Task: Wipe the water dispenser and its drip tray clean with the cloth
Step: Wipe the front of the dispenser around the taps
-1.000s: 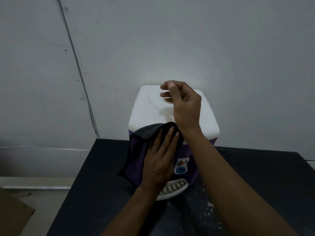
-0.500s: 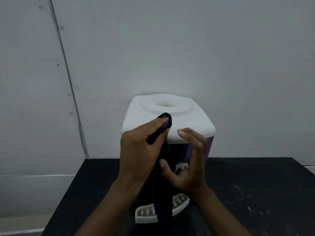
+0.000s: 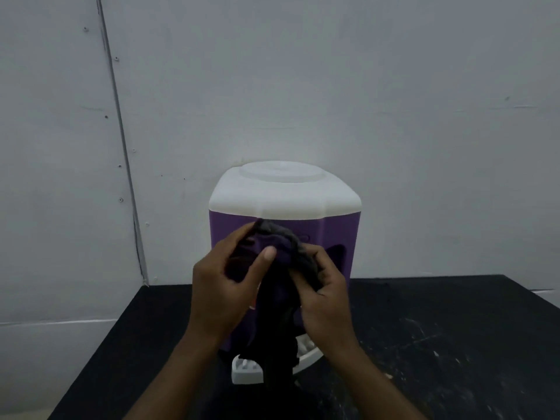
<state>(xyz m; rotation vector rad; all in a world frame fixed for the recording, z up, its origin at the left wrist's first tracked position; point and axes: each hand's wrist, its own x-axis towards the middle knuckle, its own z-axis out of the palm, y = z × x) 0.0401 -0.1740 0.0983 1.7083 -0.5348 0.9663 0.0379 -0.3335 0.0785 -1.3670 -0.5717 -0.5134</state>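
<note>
Behind everything you see a pale grey wall (image 3: 333, 86), with a thin vertical seam and a few small screw heads on its left part. In front of it stands a black tabletop (image 3: 454, 344), and its surface on your right side has pale scratches and small white specks. The water dispenser (image 3: 339, 231) stands on this tabletop, close to the wall and near the middle of the view; its body is purple and its top is a white cap with rounded corners and a raised round ring in the centre. At the bottom front of the dispenser the white drip tray (image 3: 245, 371) comes out toward you, with slots in its upper face, and the middle of the tray is hidden from you. What hides it is the cloth (image 3: 278, 298), a dark piece, nearly black with a greyer fold at the top, which is bunched up in front of the purple face and hangs down in a long strip over the tray. Your left hand (image 3: 224, 292) has its fingers closed on the upper left part of the cloth, with the thumb pressed on the bunch. Your right hand (image 3: 327, 301) has its fingers curled closed on the right side of the same bunch.
</note>
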